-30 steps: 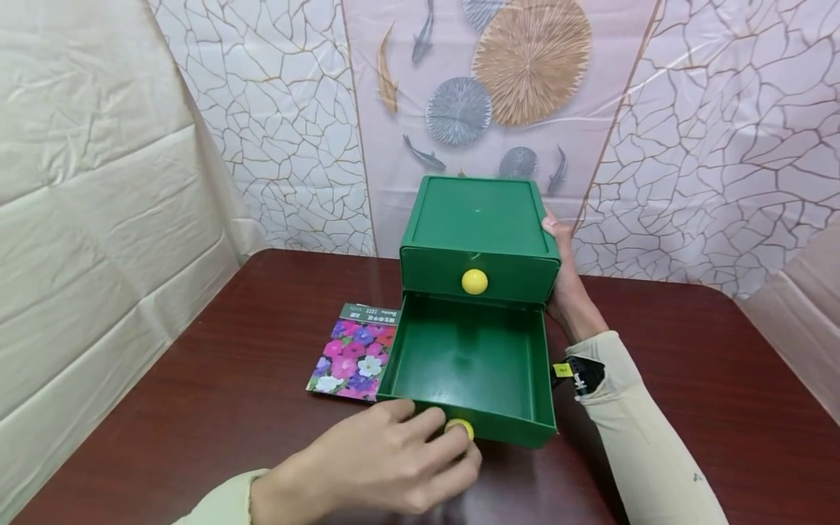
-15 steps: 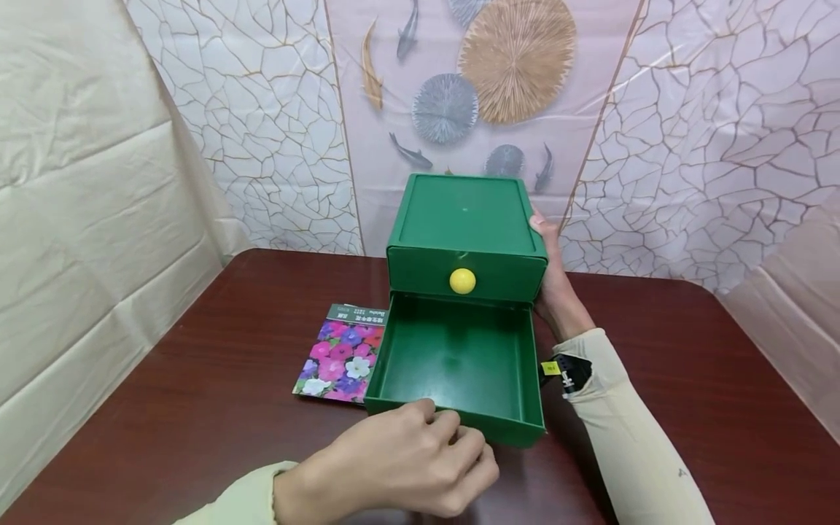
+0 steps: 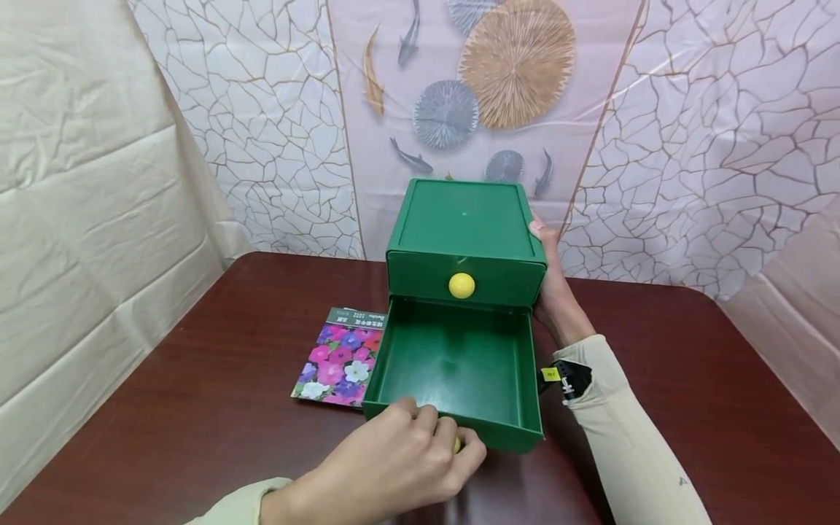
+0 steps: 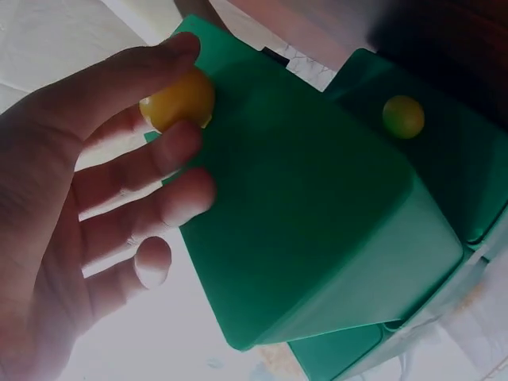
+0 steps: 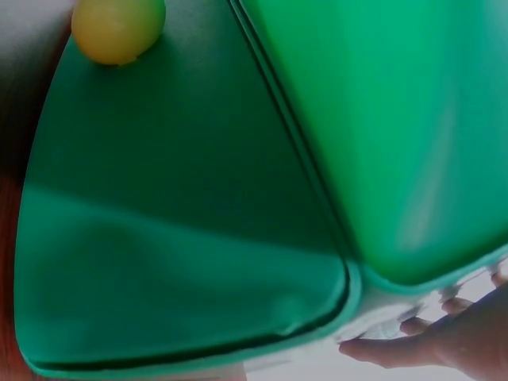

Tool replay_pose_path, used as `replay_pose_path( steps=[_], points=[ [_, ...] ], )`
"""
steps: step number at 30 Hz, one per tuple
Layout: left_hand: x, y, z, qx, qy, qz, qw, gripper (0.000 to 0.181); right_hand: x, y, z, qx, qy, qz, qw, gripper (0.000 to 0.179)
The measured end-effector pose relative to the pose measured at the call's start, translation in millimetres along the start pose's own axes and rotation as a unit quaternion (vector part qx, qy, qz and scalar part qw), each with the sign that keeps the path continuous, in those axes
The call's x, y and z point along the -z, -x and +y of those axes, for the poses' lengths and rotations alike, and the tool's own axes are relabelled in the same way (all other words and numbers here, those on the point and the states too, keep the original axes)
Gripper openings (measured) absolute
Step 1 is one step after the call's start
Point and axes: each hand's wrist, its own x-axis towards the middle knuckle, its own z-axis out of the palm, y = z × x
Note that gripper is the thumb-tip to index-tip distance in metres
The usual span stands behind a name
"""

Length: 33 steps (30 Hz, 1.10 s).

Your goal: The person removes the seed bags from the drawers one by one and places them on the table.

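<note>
A small green two-drawer box (image 3: 466,219) stands on the table, its upper drawer closed, with a round yellow knob (image 3: 461,286). The lower drawer (image 3: 453,364) is pulled far out and holds nothing. At its front, my left hand (image 3: 400,459) pinches the lower yellow knob (image 4: 178,99) between thumb and fingers; the left wrist view shows the other fingers loosely bent beside the drawer front. My right hand (image 3: 554,292) rests against the right side of the box, thumb near the top edge. In the right wrist view its fingertips (image 5: 373,349) lie along that side.
A flat packet printed with petunias (image 3: 337,364) lies left of the lower drawer, partly covered by it. The dark red-brown table (image 3: 170,408) ends at a patterned cloth backdrop (image 3: 289,131). A pale cloth (image 3: 92,204) hangs along the left.
The head view has shifted slightly. My left hand first had its fingers over the lower knob, then moved right, and now pinches it from slightly further left. The drawer stays out; my right hand keeps its place.
</note>
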Motion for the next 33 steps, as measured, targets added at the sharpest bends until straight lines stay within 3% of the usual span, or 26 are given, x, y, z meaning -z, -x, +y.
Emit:
replay_pose_path(
  steps=[7, 12, 17, 22, 28, 33],
  points=[
    [-1.3, -0.4, -0.3, 0.002, 0.012, -0.005, 0.9999, 0.006, 0.2, 0.4, -1.2, -0.012, -0.008, -0.009, 0.9999, 0.07],
    [-1.6, -1.3, -1.5, 0.024, 0.015, 0.009, 0.9995, 0.007, 0.6, -0.4, -1.0, -0.011, -0.008, -0.014, 0.9998, 0.071],
    [-3.8, -3.5, -3.3, 0.043, 0.028, 0.003, 0.9987, 0.004, 2.3, -0.3, 0.5, -0.015, -0.007, -0.007, 0.9998, 0.072],
    [-10.1, -4.6, -3.3, 0.074, 0.03, 0.005, 0.9968, 0.004, 1.6, -0.4, 1.7, -0.011, -0.01, -0.007, 0.9999, 0.072],
    [-14.1, -4.4, -6.8, 0.109, 0.052, -0.026, 0.9923, 0.02, -0.2, -0.2, -0.3, -0.01, -0.014, -0.008, 0.9998, 0.073],
    [-20.6, -4.4, -7.2, 0.143, 0.073, -0.005, 0.9871, 0.023, -1.1, -1.0, -1.8, -0.006, -0.015, -0.003, 0.9999, 0.072]
  ],
)
